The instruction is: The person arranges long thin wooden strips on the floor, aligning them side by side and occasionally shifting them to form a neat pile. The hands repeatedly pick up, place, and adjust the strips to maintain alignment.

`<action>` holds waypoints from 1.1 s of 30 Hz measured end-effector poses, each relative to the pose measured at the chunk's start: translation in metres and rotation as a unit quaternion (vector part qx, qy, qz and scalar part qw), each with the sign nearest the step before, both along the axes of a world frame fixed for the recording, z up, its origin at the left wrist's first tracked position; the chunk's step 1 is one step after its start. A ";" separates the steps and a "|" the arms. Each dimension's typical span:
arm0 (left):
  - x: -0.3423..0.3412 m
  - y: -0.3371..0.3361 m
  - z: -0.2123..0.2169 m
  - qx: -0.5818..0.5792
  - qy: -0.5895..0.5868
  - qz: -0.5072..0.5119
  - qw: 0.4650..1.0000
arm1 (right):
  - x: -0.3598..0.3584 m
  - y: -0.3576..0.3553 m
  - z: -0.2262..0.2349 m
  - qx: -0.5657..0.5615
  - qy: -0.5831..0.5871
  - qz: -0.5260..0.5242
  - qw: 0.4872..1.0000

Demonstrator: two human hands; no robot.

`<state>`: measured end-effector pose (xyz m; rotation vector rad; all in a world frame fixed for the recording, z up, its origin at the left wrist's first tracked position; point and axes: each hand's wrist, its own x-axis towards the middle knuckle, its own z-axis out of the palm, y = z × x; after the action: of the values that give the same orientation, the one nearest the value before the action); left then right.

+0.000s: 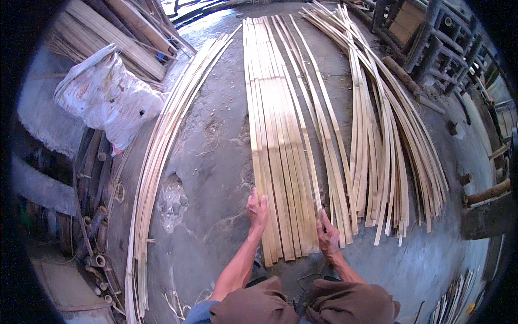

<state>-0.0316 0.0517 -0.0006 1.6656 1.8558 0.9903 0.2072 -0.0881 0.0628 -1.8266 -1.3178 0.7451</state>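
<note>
A flat row of long, pale bamboo strips (283, 162) lies side by side on the floor before me, near ends roughly even. My left hand (257, 209) is at the row's left edge, thumb up, fingers closed against the outermost strip; its fingertips are partly hidden. At the right edge, a little nearer to me, my right hand (328, 235) has its thumb and fingers closed around a narrow bamboo strip (308, 156). That strip runs along the row, with a thin gap between them. Several loose strips (330, 156) lie just right of my right hand.
Crossing bamboo strips form a large pile (388, 146) at the right. A curved bundle (156, 146) lies left. Beyond it are a white sack (110, 94) and bamboo poles (100, 227). A dark frame (431, 48) stands far right. The concrete floor (213, 156) has a rough patch.
</note>
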 end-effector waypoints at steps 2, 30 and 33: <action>0.000 0.002 0.000 0.026 -0.016 0.031 0.999 | 0.001 0.004 0.001 0.031 0.010 -0.005 0.999; 0.093 -0.056 0.015 0.048 0.256 -0.334 0.906 | 0.118 0.015 -0.025 -0.093 -0.308 -0.056 0.945; 0.093 -0.061 0.014 0.027 0.271 -0.350 0.896 | 0.119 0.012 -0.021 -0.081 -0.280 -0.041 0.956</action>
<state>0.0610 -0.0091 0.0137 2.5601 1.2892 0.2806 0.3258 -0.0758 0.0414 -2.3166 -1.5485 0.2990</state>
